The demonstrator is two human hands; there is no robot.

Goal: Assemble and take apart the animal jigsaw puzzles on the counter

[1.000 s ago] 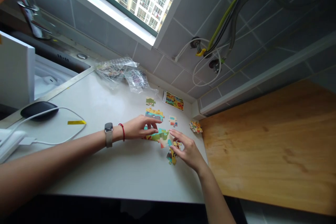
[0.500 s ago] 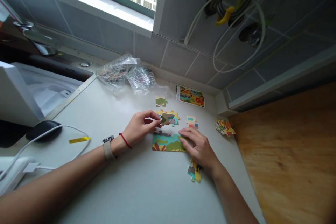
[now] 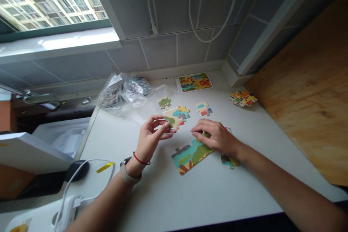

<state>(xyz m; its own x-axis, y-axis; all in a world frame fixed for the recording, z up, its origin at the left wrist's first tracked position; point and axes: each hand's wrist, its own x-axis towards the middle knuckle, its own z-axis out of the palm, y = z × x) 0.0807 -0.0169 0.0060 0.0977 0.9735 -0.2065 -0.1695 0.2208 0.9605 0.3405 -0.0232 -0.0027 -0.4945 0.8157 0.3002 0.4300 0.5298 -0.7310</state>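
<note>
My left hand (image 3: 152, 136) is raised a little above the white counter (image 3: 163, 192) and pinches a cream and green puzzle piece (image 3: 172, 120) between thumb and fingers. My right hand (image 3: 217, 138) lies palm down with its fingers resting on the right end of a joined puzzle section (image 3: 189, 156), a strip with teal, green and yellow. A loose piece (image 3: 230, 161) shows beside my right wrist. Behind the held piece lies a small joined cluster (image 3: 182, 111). Further loose pieces lie behind: a green one (image 3: 164, 102) and a cream, blue and red one (image 3: 203, 108).
A small picture card (image 3: 193, 82) lies near the tiled wall. A stack of puzzle pieces (image 3: 241, 98) sits by the wooden board (image 3: 307, 79) at right. Clear plastic bags (image 3: 122, 88) lie at back left. A dark mouse (image 3: 77, 169), white cable (image 3: 81, 181) and sink (image 3: 62, 136) are at left.
The camera has swung to the left and the view has rotated. My left hand has lifted the piece higher off the counter. My right hand stays on the joined section, which now lies at an angle.
</note>
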